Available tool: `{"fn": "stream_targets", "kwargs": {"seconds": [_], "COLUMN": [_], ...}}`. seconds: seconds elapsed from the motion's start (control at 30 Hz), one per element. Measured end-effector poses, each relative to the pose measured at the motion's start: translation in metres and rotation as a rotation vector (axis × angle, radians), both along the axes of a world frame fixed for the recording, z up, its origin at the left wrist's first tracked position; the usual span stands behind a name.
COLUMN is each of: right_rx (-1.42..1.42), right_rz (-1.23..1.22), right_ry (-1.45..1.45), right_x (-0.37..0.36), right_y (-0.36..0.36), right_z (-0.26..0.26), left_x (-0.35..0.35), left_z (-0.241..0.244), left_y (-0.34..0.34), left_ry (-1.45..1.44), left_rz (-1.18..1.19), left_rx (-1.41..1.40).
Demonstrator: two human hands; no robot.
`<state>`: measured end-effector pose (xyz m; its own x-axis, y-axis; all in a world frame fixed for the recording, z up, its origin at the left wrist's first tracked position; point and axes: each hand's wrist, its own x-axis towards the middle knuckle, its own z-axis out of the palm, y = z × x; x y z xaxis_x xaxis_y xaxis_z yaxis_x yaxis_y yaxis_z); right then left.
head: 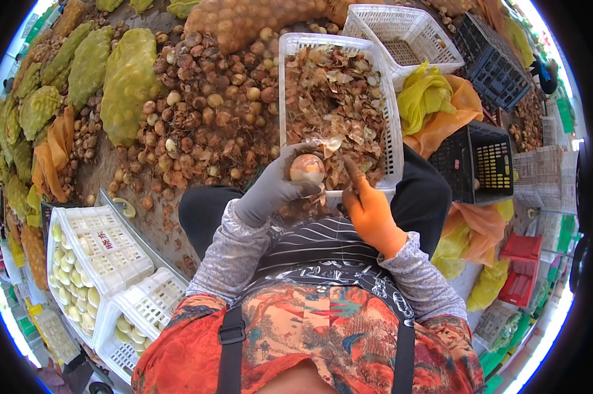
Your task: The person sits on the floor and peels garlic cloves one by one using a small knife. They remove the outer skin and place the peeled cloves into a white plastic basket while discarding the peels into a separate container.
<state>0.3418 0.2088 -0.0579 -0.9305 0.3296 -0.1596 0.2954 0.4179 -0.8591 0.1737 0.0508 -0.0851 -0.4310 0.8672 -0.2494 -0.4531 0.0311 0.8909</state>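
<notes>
In a grey glove, my left hand is closed around a partly peeled onion, pale with a brown patch of skin. A loose flake of translucent onion skin shows just above it. My right hand, gloved in orange, is to the right of the onion and apart from it. Its stained index finger points up and its other fingers curl in. Something small and dark shows by the curled fingers, too unclear to name. Both hands are at the near edge of a white plastic crate full of dry onion skins.
Unpeeled onions are heaped on the floor ahead and left. Yellow-green mesh sacks lie beyond. White crates of peeled onions stand at left. At right are a white crate, a black crate and mesh bags.
</notes>
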Motion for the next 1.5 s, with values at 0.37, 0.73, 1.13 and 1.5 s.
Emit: {"fn": "stream_targets", "kwargs": {"seconds": [0.37, 0.73, 1.13, 1.5], "right_rx": [0.449, -0.714, 0.194, 0.006], "right_rz": [0.374, -0.325, 0.220, -0.119], "right_ry": [-0.004, 0.001, 0.093, 0.006], "right_x": [-0.013, -0.006, -0.004, -0.023], "right_y": [-0.003, -0.008, -0.020, -0.024], "right_z": [0.012, -0.051, 0.007, -0.030], "left_x": [-0.002, 0.004, 0.001, 0.003], "left_z": [0.002, -0.014, -0.017, -0.019], "left_y": [0.000, 0.002, 0.000, 0.004], "left_ry": [0.499, 0.105, -0.093, 0.033], "left_rz": [-0.162, -0.071, 0.009, 0.053], "left_rx": [-0.249, -0.076, 0.087, -0.018]}}
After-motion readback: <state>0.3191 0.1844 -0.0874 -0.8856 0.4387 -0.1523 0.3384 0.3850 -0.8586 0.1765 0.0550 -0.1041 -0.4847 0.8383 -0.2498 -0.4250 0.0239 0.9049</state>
